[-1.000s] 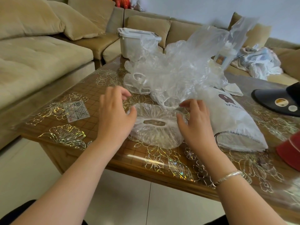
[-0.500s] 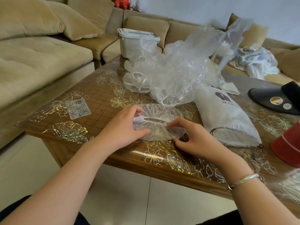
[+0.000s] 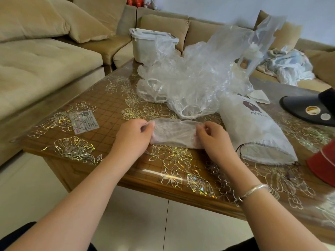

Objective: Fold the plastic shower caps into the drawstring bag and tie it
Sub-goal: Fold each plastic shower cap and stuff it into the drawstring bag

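While both hands work near the front edge of the tabletop, the scene reads so:
Left grip: the left hand (image 3: 133, 137) has its fingers curled, pinching the left end of a folded, translucent plastic shower cap (image 3: 175, 133).
Right grip: the right hand (image 3: 213, 137) pinches the cap's right end, fingers curled in the same way; a silver bracelet (image 3: 256, 192) circles that wrist.
Shower cap: flattened into a long band between the two hands, lying on the tabletop.
Tabletop: brown wooden tabletop with gold flower patterns (image 3: 112, 109) under a clear cover.
Loose caps: a heap of crumpled clear plastic shower caps (image 3: 190, 82) lies just behind the folded one, toward the far edge.
Drawstring bag: a white fabric drawstring bag with a dark logo (image 3: 253, 127) lies to the right of the hands, its mouth open toward the front edge.
Card: a small clear printed card (image 3: 84, 122) near the left edge.
Box: a white lidded plastic box (image 3: 145, 46) at the far edge.
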Demonstrator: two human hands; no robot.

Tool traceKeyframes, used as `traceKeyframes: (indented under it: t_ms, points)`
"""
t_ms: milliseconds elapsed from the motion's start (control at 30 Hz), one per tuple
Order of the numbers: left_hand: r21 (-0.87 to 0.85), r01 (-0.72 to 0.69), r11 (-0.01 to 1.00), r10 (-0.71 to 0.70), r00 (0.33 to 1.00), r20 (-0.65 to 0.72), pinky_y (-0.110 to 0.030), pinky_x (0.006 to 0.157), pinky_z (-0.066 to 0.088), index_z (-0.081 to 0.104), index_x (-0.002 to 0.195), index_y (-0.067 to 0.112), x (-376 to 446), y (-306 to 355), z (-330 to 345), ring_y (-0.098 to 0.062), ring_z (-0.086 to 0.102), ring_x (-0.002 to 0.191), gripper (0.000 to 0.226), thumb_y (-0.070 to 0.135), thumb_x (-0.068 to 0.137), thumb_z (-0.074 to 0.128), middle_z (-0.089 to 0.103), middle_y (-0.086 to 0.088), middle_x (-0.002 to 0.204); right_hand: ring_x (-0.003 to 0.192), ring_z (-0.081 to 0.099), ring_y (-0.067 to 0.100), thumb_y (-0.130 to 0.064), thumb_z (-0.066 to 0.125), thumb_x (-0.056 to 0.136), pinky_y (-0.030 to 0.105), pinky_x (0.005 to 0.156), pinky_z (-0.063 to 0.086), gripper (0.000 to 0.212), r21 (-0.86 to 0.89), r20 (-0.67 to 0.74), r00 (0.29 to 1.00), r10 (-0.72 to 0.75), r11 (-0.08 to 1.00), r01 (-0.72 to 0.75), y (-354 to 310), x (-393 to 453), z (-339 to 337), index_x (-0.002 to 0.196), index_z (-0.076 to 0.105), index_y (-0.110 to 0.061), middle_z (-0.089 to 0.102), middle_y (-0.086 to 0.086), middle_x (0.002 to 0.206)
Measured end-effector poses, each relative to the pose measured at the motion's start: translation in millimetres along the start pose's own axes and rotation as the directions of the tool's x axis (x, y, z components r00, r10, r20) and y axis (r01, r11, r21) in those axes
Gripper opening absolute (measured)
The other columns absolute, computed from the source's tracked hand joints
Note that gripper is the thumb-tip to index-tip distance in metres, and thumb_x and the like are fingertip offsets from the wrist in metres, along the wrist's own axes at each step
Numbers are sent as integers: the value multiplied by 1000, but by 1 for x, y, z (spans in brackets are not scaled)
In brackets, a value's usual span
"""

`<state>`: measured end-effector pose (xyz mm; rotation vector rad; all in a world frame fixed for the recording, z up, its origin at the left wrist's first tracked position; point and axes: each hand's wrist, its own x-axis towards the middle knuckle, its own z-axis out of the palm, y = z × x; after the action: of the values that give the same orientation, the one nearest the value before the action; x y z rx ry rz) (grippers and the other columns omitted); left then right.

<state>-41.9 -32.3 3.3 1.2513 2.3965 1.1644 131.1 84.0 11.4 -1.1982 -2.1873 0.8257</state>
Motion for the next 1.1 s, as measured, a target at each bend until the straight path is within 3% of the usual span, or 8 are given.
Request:
traceKeyframes:
  t_ms: [100,167,367,500,600,700,833,1100]
  points:
    - [77,26,997,-19,996,-86,-36,71,44,63,76,6,3,0,5,-18,49,54,41,35,101,47,61,-6,64,59,45,17,-31,46,100,31,55,36,33,-140,-50,999,0,990,-7,-1,4,8,84,55,-3,54,2,68]
    - [174,41,984,-15,989,-148,-37,81,39,59,75,18,3,1,6,-12,52,59,33,36,101,48,61,4,66,62,51,21,-30,45,99,31,54,37,27,-276,-63,998,-20,961,2,-2,4,10,85,53,-8,58,2,71]
    - [400,49,915,42,975,-218,-35,79,31,52,96,22,3,4,6,-15,55,73,10,32,97,56,59,9,84,71,55,24,-22,40,98,37,68,43,13,-622,-54,992,-117,781,58,-8,6,15,105,43,-11,55,-1,79]
    - [334,-175,926,272,924,-270,-28,88,31,50,106,20,2,8,2,-14,51,98,16,20,93,60,50,5,108,92,50,26,-7,49,91,38,79,40,18,-512,-121,926,-358,821,251,-8,3,19,108,51,-11,53,4,101]
    - [301,-391,870,439,891,-111,-24,102,27,60,121,17,0,18,3,-13,48,121,27,17,95,54,56,5,127,107,53,21,-7,46,95,39,96,43,19,-316,-72,885,-459,853,416,-15,-2,19,108,59,-12,57,3,114]
    - [317,-425,848,403,905,136,-30,116,21,48,143,23,-2,18,8,-14,32,142,41,27,102,43,41,8,153,144,32,19,-22,36,104,44,121,19,37,-352,137,903,-408,831,430,-15,-6,24,137,53,-19,43,1,150]
    - [428,-359,829,229,917,326,-40,122,13,20,156,25,4,6,12,-17,8,152,52,42,106,21,14,10,163,151,10,15,-37,25,107,42,123,11,48,-409,254,917,-308,825,391,-5,-4,28,153,31,-26,23,-1,162]
    - [462,-342,818,145,900,410,-44,124,2,4,157,28,4,4,11,-14,-6,151,56,47,105,10,-2,12,164,151,14,14,-42,22,106,37,123,15,51,-429,300,919,-256,824,370,0,-3,27,156,21,-27,20,-5,162]
